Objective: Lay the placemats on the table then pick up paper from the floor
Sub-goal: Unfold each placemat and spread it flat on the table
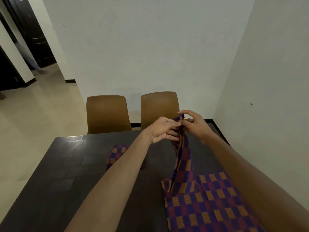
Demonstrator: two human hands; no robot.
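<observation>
A purple, red and orange checkered placemat hangs folded above the dark table. My left hand and my right hand both pinch its top edge, close together. Its lower end touches another checkered placemat that lies flat at the table's near right. A further placemat lies across the table, partly hidden by my left forearm. No paper on the floor is in view.
Two brown chairs stand at the table's far side against a white wall. A white wall runs close along the right. Pale floor lies to the left, with a dark doorway and a person's legs far back.
</observation>
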